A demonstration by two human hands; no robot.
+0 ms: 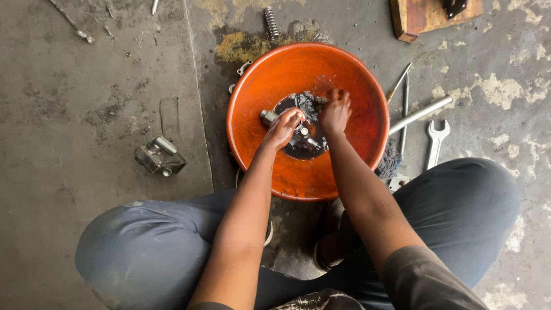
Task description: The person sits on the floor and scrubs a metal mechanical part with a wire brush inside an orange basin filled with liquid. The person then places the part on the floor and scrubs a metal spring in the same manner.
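Observation:
An orange basin (356, 97) sits on the concrete floor between my knees, with dark liquid pooled at its bottom. My left hand (282, 127) grips a metal engine part (268, 116) lying in the liquid; its shaft end pokes out to the left of my fingers. My right hand (335, 110) is closed around a dark wet rag (307, 103) pressed against the part. Both hands are inside the basin, close together.
A small metal carburettor-like part (159, 156) lies on the floor to the left. To the right lie an open-ended spanner (435, 140), a metal tube (420, 114) and thin rods. A coil spring (271, 23) and a wooden block (427, 16) lie beyond the basin.

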